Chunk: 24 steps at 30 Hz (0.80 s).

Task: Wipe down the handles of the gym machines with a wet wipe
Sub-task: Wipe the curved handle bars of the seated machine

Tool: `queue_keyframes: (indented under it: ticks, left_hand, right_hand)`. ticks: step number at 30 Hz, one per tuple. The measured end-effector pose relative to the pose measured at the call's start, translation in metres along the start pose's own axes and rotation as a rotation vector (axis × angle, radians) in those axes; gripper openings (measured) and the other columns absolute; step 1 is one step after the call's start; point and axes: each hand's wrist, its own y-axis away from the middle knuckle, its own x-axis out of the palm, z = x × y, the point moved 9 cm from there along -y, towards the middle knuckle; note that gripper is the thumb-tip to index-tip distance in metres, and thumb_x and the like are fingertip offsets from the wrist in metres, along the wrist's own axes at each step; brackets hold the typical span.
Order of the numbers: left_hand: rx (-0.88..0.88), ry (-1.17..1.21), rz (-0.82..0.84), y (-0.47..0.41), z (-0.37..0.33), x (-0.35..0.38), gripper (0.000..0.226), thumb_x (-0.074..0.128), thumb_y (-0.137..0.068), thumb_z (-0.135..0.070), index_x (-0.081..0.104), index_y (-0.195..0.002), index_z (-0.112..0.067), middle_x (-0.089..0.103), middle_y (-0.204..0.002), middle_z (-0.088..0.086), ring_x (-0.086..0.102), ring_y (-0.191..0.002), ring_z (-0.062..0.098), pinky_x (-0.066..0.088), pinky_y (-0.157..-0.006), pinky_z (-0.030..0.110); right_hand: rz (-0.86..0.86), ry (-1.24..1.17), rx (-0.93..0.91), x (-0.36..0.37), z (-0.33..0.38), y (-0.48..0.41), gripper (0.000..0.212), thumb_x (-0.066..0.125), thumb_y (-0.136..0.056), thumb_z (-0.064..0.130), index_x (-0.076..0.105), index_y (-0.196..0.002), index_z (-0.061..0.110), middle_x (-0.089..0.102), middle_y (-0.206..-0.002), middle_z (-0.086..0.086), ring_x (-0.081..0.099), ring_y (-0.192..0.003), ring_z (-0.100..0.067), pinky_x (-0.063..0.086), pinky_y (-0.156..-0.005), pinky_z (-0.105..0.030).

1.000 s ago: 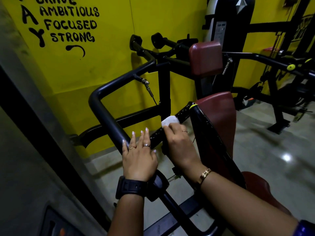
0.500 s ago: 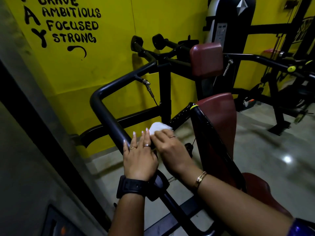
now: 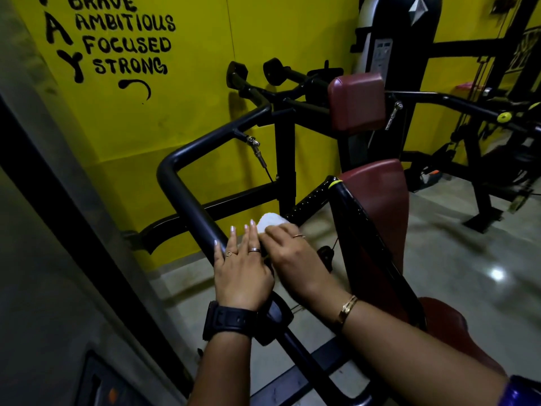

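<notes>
The left hand [image 3: 243,273] lay flat on the smooth black handle [image 3: 187,200] of the machine, fingers straight and close together, holding nothing. A black watch [image 3: 231,320] sat on that wrist. The right hand [image 3: 295,256] was curled over a bunched white wipe [image 3: 270,222], pinching it under the fingertips, with only the far end of the wipe showing. The wipe sat just beside the left hand's fingertips, at the spot where a dotted black bar [image 3: 310,200] came down toward the handle; which of the two it pressed on could not be told. A gold bracelet [image 3: 347,310] circled the right wrist. To the right of the hands stood a dark red back pad [image 3: 380,200]. Behind the machine was a yellow wall [image 3: 181,112] with black lettering, and a glossy floor [image 3: 468,273] lay below.
</notes>
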Motion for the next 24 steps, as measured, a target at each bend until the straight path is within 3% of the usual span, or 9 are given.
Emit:
queue_keyframes:
  ticks: [3,6,8,10,13,15,19,21,24]
  left_hand:
    - [-0.005,0.028,-0.003,0.000,0.000,0.000,0.071,0.031,-0.101,-0.033,-0.014,-0.154,-0.018,0.001,-0.164,-0.001,-0.012,-0.150,0.017,-0.009,-0.120,0.043]
    - [0.011,0.030,-0.004,0.001,0.000,0.000,0.072,0.030,-0.102,-0.039,-0.017,-0.153,-0.020,-0.003,-0.164,-0.002,-0.014,-0.149,0.018,-0.009,-0.120,0.044]
    - [0.012,0.024,-0.009,0.002,0.000,-0.001,0.072,0.030,-0.102,-0.040,-0.017,-0.153,-0.021,-0.004,-0.164,-0.003,-0.014,-0.149,0.018,-0.009,-0.120,0.044]
    - [0.010,0.025,-0.009,0.002,-0.001,-0.001,0.072,0.030,-0.103,-0.039,-0.018,-0.153,-0.021,-0.005,-0.164,-0.003,-0.014,-0.149,0.018,-0.009,-0.120,0.044]
    - [0.005,0.025,-0.010,0.002,0.000,-0.001,0.072,0.031,-0.102,-0.040,-0.018,-0.152,-0.022,-0.004,-0.164,-0.004,-0.014,-0.150,0.018,-0.009,-0.120,0.044]
    - [0.005,0.022,-0.011,0.002,-0.001,-0.001,0.072,0.031,-0.103,-0.040,-0.018,-0.153,-0.023,-0.003,-0.164,-0.004,-0.014,-0.150,0.018,-0.009,-0.120,0.044]
    - [0.003,0.020,-0.003,0.001,0.000,0.000,0.071,0.030,-0.103,-0.040,-0.017,-0.153,-0.023,-0.003,-0.164,-0.004,-0.013,-0.150,0.018,-0.008,-0.120,0.044]
    - [0.002,0.019,0.003,0.000,0.000,0.000,0.070,0.029,-0.102,-0.041,-0.015,-0.154,-0.023,-0.002,-0.164,-0.004,-0.012,-0.150,0.018,-0.008,-0.120,0.044]
    - [0.005,0.028,0.000,-0.001,0.000,0.000,0.070,0.029,-0.102,-0.043,-0.011,-0.155,-0.022,0.000,-0.164,-0.002,-0.010,-0.150,0.017,-0.006,-0.119,0.046]
  right_hand:
    - [0.009,0.055,-0.027,0.002,-0.008,-0.010,0.032,0.051,-0.079,0.015,0.068,-0.105,0.005,0.067,-0.102,-0.013,0.062,-0.098,-0.031,0.055,-0.083,-0.041]
    - [0.008,0.154,0.162,-0.006,-0.045,-0.010,0.041,0.058,-0.080,0.012,0.064,-0.119,0.002,0.061,-0.125,-0.020,0.055,-0.121,-0.035,0.045,-0.101,-0.046]
    - [-0.002,0.166,0.257,-0.010,-0.056,-0.005,0.046,0.047,-0.085,0.016,0.059,-0.127,0.000,0.056,-0.133,-0.022,0.049,-0.128,-0.037,0.043,-0.103,-0.045]
    - [0.011,0.156,0.274,-0.007,-0.053,0.001,0.050,0.058,-0.080,0.009,0.055,-0.129,-0.002,0.055,-0.133,-0.023,0.049,-0.127,-0.039,0.046,-0.099,-0.043]
    - [0.030,0.122,0.180,-0.004,-0.033,0.000,0.049,0.069,-0.069,0.004,0.061,-0.118,0.001,0.061,-0.112,-0.016,0.056,-0.106,-0.035,0.052,-0.085,-0.039]
    - [-0.042,0.119,0.100,-0.010,-0.021,-0.004,0.026,0.057,-0.078,0.008,0.065,-0.102,0.005,0.062,-0.092,-0.010,0.056,-0.088,-0.030,0.053,-0.071,-0.037]
    - [-0.085,0.089,0.066,-0.023,-0.018,-0.006,0.021,0.045,-0.079,0.009,0.065,-0.086,0.010,0.061,-0.081,-0.008,0.056,-0.074,-0.029,0.050,-0.064,-0.037]
    - [-0.094,-0.097,0.205,-0.040,-0.030,-0.003,0.019,0.055,-0.075,0.003,0.065,-0.088,0.012,0.063,-0.084,-0.006,0.057,-0.077,-0.026,0.044,-0.070,-0.030]
    - [-0.031,-0.502,0.618,-0.060,-0.064,0.012,0.021,0.057,-0.083,0.002,0.070,-0.094,0.014,0.066,-0.089,0.000,0.060,-0.081,-0.014,0.046,-0.071,-0.023]
